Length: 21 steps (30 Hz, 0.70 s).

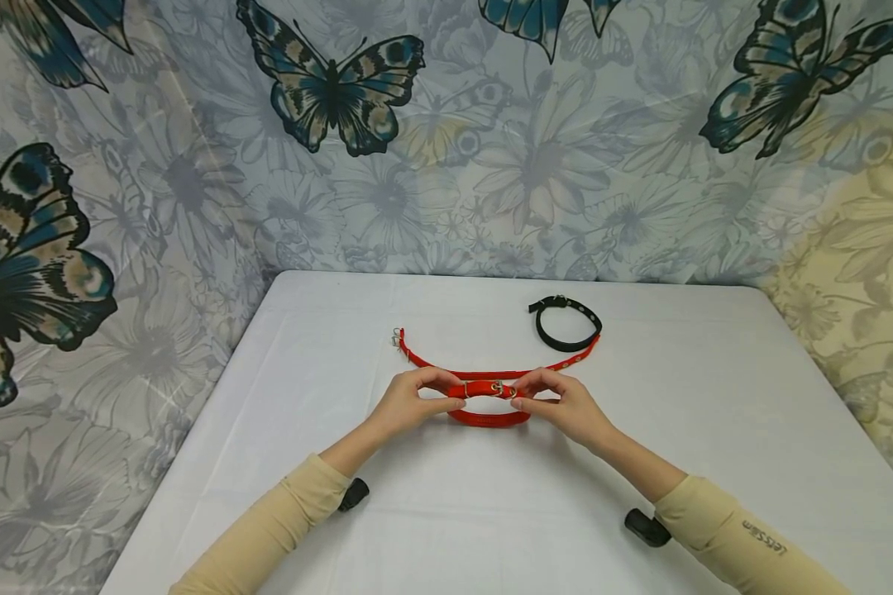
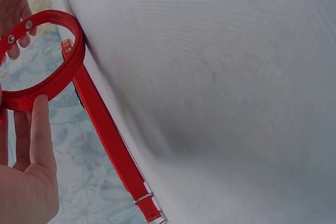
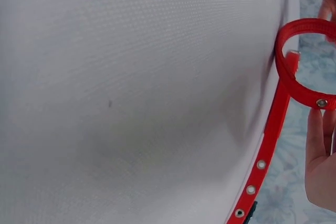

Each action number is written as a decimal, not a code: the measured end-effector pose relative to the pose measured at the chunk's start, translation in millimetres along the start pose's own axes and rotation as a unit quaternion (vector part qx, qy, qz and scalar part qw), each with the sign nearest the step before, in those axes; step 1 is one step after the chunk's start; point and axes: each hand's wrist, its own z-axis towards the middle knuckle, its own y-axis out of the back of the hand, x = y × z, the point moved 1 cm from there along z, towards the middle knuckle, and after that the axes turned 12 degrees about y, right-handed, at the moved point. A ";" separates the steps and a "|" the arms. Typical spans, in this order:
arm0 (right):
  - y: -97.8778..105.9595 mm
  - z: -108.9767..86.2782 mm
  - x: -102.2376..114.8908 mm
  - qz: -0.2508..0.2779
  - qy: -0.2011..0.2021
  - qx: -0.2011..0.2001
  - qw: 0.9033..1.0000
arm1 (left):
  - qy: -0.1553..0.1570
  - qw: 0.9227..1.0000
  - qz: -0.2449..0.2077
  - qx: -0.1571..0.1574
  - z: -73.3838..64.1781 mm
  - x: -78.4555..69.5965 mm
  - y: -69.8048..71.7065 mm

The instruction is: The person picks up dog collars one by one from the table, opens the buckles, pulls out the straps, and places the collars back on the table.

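A red collar (image 1: 489, 420) is closed into a loop, its metal buckle and strap facing away from the near edge of the table. My left hand (image 1: 420, 392) pinches its left side between thumb and fingers. On the other side, my right hand (image 1: 561, 403) pinches the collar near the buckle. In the left wrist view the loop of the red collar (image 2: 77, 51) shows metal eyelets, with the left hand (image 2: 31, 166) beneath it. The right wrist view shows the right hand (image 3: 321, 156) under the same loop.
Just beyond the hands lies a second red collar (image 1: 491, 375), unfastened, with a buckle at its left end and eyelets at its right. Its right end meets a black collar (image 1: 568, 345) fastened in a loop. A white cloth covers the table (image 1: 327, 330).
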 end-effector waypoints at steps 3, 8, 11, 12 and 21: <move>-0.3 -0.8 0.6 -0.002 0.001 -0.001 1.000 | 0.000 1.000 -0.003 -0.003 0.6 1.2 -0.7; -0.4 -0.8 0.5 -0.003 0.005 -0.002 1.000 | 0.006 1.000 -0.002 -0.007 1.1 2.5 -1.7; -0.5 -0.5 0.5 0.004 0.007 -0.001 1.000 | 0.014 1.000 0.003 -0.008 0.7 1.5 -1.8; -0.8 -0.3 0.7 0.008 0.007 0.001 1.000 | 0.016 1.000 0.004 -0.007 0.4 1.2 -1.7; -3.7 3.2 4.7 0.020 0.018 0.000 1.000 | 0.013 1.000 0.011 -0.007 0.2 -1.9 -2.2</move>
